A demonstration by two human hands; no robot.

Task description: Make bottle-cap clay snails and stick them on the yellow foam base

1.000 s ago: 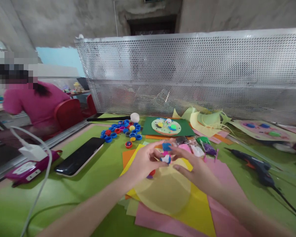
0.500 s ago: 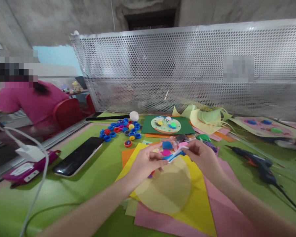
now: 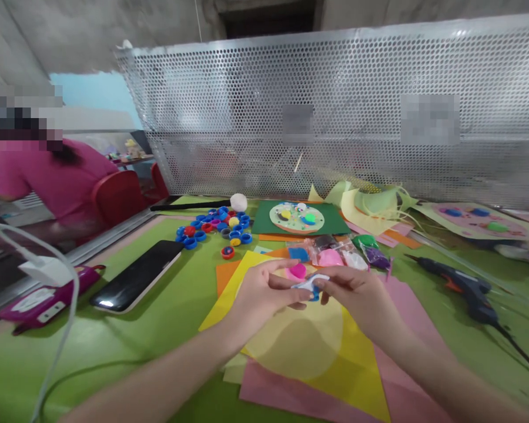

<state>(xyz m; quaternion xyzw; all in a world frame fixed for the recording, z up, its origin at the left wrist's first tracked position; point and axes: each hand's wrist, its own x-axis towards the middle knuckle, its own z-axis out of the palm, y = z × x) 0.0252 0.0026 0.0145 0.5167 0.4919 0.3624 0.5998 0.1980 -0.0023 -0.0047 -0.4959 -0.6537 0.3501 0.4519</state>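
Observation:
Between my two hands is a small piece of white and blue modelling clay (image 3: pixel 312 282), pinched from both sides. My left hand (image 3: pixel 264 289) grips its left end with thumb and fingers. On the other end, the fingers of my right hand (image 3: pixel 355 289) are closed, and they partly hide the clay. Below lies a pale yellow paper circle (image 3: pixel 304 346) on a bright yellow sheet (image 3: pixel 357 382). A pink clay piece (image 3: pixel 297 271) shows just beyond my fingers. Behind it are plastic packets of clay, including a pink one (image 3: pixel 330 257) and a purple one (image 3: pixel 377 257).
At the left are a phone (image 3: pixel 139 276) and a purple power strip (image 3: pixel 48 299). Several bottle caps (image 3: pixel 223 226) lie near a decorated disc (image 3: pixel 297 217) on green card. A glue gun (image 3: pixel 462 291) rests at the right. A perforated metal screen (image 3: pixel 255 123) stands behind; a person in pink (image 3: pixel 57 182) sits left.
My hands have come closer together. The clay, stretched out between them before, is now shorter and bunched up. More of the packets behind my right hand shows.

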